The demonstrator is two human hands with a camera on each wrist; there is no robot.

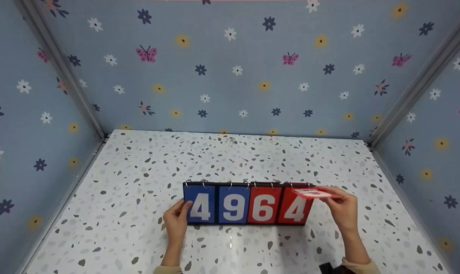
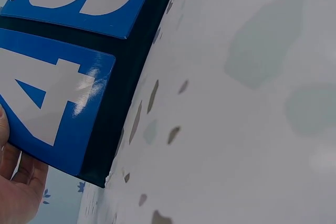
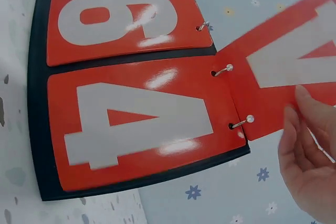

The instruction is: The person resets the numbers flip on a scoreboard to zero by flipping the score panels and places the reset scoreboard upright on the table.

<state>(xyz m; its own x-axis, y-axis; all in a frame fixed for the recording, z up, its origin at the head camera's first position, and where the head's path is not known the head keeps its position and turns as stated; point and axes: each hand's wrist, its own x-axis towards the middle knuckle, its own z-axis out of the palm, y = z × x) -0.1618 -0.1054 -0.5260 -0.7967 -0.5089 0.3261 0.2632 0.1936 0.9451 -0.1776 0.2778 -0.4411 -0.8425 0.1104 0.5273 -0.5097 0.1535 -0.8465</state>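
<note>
A flip scoreboard point(image 1: 217, 224) with a black backing stands on the table, showing blue cards 4 point(image 1: 200, 207) and 9 point(image 1: 233, 205) and red cards 6 point(image 1: 263, 206) and 4 point(image 3: 131, 121). My left hand point(image 1: 175, 220) grips its left edge, thumb on the front and fingers behind, as the left wrist view shows beside the blue 4. At the right end, my right hand point(image 1: 344, 209) pinches a raised red number card point(image 1: 313, 193) between thumb and fingers. That card still hangs on two metal rings point(image 3: 240, 123); its white numeral is partly cut off in the right wrist view.
The speckled white table point(image 1: 146, 160) extends around the scoreboard. Behind it rises a pale blue wall point(image 1: 230, 53) with flowers and butterflies. Similar side panels stand left and right, joined by grey corner posts point(image 1: 424, 72).
</note>
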